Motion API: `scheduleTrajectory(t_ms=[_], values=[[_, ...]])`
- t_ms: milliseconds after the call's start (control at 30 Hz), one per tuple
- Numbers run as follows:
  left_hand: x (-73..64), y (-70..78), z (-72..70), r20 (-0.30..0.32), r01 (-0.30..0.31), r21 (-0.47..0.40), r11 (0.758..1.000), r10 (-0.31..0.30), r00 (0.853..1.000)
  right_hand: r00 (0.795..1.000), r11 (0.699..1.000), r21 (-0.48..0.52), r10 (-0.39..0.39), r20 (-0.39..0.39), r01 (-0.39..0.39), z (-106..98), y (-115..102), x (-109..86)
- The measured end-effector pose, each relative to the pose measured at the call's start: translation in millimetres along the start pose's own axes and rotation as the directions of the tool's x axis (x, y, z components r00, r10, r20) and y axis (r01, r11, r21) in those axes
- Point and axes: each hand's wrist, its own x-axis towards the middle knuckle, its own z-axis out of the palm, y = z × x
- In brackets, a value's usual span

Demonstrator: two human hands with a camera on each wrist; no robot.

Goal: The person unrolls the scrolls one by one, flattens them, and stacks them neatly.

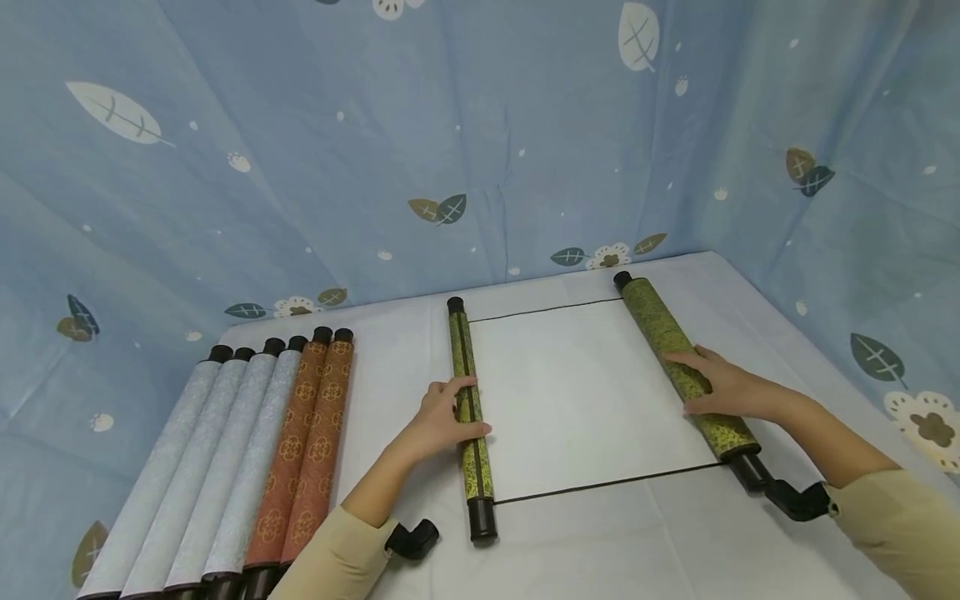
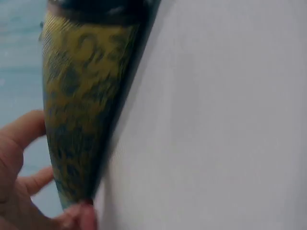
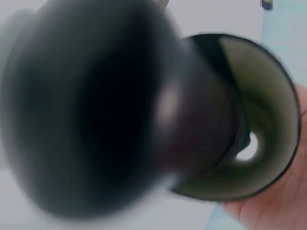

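Note:
A hanging scroll with green-yellow patterned cloth lies partly unrolled, its white paper (image 1: 573,400) bordered by thin dark lines. My left hand (image 1: 437,423) grips the narrow left rod (image 1: 467,433) between thumb and fingers. On the right, the thicker roll (image 1: 658,325) slants away, with my right hand (image 1: 723,387) holding it around its lower half. In the left wrist view, fingers (image 2: 29,127) and thumb close around the patterned rod (image 2: 79,72). The right wrist view looks into the roll's loosely wound end (image 3: 268,91), where a blurred dark knob (image 3: 76,110) hides much.
Several rolled scrolls lie side by side at the left: pale blue ones (image 1: 198,442) and two rust-orange ones (image 1: 318,450) with flower patterns, all with dark knobs. A white cloth (image 1: 585,550) covers the table. Blue leaf-print curtains (image 1: 300,167) rise behind and at both sides.

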Motion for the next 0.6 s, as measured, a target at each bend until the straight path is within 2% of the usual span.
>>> scheduleTrajectory(t_ms=[100, 200, 400, 600], values=[[0.6, -9.1, -4.6, 0.034, 0.013, -0.157, 0.987, -0.008, 0.999, 1.0, 0.997, 0.066, -0.027, 0.008, 0.027, -3, 7, -3.7], [0.8, -13.6, -9.1, 0.05, 0.025, -0.243, 0.97, -0.013, 0.999, 1.0, 0.993, 0.118, -0.024, 0.019, 0.022, -8, 13, -7.5], [-3.6, -17.5, -17.7, 0.066, 0.051, -0.274, 0.96, -0.034, 0.997, 1.0, 0.989, 0.148, -0.003, 0.031, -0.001, -15, 21, -13.1], [-9.5, -23.0, -28.3, 0.086, 0.064, -0.295, 0.953, -0.04, 0.995, 1.0, 0.985, 0.169, -0.017, 0.014, 0.015, -22, 26, -19.5]])
